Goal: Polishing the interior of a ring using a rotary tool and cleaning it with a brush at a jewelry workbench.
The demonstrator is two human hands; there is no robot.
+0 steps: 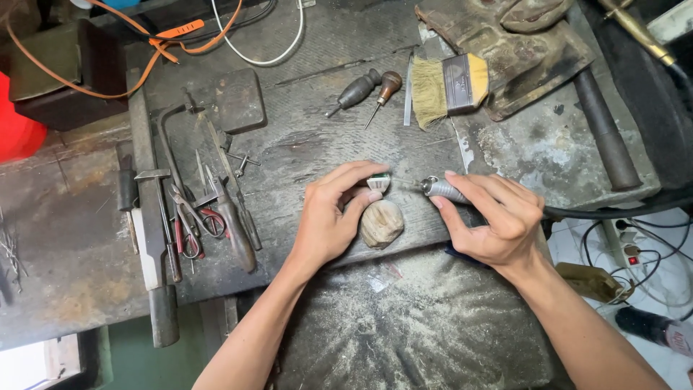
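Nearest the lens, the dust-covered apron is spreading below two bare forearms. The left hand is pinching one small green-and-white piece between thumb and curled fingers, just above one rounded wooden peg on the workbench. The right hand is gripping one rotary handpiece, fingers wrapped closed; its long axis is running sideways, its tip pointing left at the piece. Two wooden-handled awls and one brush are lying farther back.

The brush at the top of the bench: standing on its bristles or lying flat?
Lying flat. The brush rests on its side on the bench, bristles pointing left, away from both hands.
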